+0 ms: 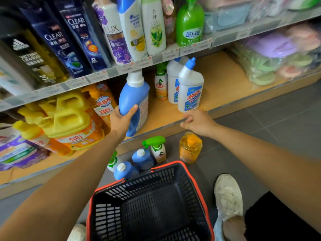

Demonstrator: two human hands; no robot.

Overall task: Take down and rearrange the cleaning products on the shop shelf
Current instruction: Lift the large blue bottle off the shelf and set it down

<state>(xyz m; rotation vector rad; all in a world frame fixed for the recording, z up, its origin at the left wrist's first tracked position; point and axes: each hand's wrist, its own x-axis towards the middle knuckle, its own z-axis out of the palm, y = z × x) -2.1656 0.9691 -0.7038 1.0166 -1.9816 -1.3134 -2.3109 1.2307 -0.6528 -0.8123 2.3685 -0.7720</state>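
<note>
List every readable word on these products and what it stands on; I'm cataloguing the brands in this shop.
"CLEAR": left dark blue bottle and right dark blue bottle; the right one also "3X".
"LUX": white and purple bottle.
"VICTORY LEAGUE": black bottle.
"蓝月亮": green pump bottle.
"六神": pale green bottle.
"立白": yellow jug.
"食品用": orange bottle.
The price tags: too blurred to read.
Label of the blue bottle in the left hand: unreadable.

Both bare arms reach far forward. The left hand (124,118) curls thumb and fingers round a blue bottle (133,94); the right hand (197,121), further right, is palm-down, fingers relaxed
</note>
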